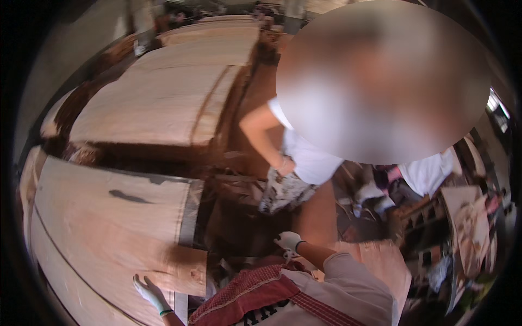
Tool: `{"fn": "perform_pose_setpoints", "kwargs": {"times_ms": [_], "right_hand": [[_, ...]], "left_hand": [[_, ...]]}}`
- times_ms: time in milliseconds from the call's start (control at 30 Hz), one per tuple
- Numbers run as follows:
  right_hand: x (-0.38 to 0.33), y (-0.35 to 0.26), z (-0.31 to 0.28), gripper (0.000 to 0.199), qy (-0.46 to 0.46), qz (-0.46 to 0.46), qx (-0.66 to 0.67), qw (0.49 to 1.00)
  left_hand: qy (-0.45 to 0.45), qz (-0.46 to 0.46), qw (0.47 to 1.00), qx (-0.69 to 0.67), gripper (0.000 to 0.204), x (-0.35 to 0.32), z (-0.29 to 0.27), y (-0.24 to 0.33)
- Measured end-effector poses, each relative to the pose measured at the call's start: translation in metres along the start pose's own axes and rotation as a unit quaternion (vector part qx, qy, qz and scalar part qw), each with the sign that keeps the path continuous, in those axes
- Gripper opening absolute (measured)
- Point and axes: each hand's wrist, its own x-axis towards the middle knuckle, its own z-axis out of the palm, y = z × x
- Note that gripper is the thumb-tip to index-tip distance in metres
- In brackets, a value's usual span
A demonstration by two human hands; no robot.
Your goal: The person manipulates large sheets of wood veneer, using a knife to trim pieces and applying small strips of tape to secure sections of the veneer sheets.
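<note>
My left hand (pixel 151 295), in a white glove, lies on a pale wood veneer sheet (pixel 98 217) at the lower left, its fingers stretched and apart. Next to it is a smaller piece of veneer (pixel 187 269), reaching past the sheet's right edge. My right hand (pixel 289 241), also gloved in white, is over the dark gap right of the sheets. Its fingers look curled; whatever they hold, if anything, is too small and blurred to name. Below my right forearm shows another light wood sheet (pixel 375 261).
A tall stack of veneer sheets (pixel 163 98) stands at the far left. Ahead, a person in a white shirt (pixel 312 157) stands with a hand at the hip. Wood scraps (pixel 234 187) lie between the stacks, and a cluttered rack (pixel 429 228) stands at right.
</note>
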Motion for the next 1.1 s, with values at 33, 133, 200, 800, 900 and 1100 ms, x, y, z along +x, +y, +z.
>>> {"fn": "perform_pose_setpoints", "kwargs": {"times_ms": [33, 133, 200, 800, 900, 1100], "right_hand": [[0.01, -0.013, 0.009, 0.052, 0.068, 0.014, 0.059, 0.996], [-0.033, 0.051, -0.023, 0.049, 0.133, 0.062, 0.169, 0.975], [-0.034, 0.028, -0.018, 0.044, 0.225, 0.062, 0.268, 0.935], [-0.244, 0.019, -0.11, 0.02, 0.358, -0.108, 0.345, 0.861], [-0.234, -0.003, -0.092, 0.034, 0.137, -0.268, 0.45, 0.841], [-0.208, -0.018, -0.046, 0.031, -0.052, -0.283, 0.33, 0.899]], "left_hand": [[-0.01, 0.024, 0.999, -0.044, 0.04, 0.024, 0.01, 0.029], [-0.119, 0.048, 0.977, -0.17, 0.034, -0.065, 0.082, 0.106], [-0.177, 0.103, 0.966, -0.16, 0.033, -0.036, 0.075, 0.156], [-0.372, 0.161, 0.91, -0.082, 0.039, 0.015, 0.047, 0.149], [-0.366, 0.136, 0.916, -0.089, 0.037, 0.015, 0.036, 0.164], [-0.348, 0.204, 0.902, -0.154, 0.036, 0.021, 0.051, 0.164]]}}
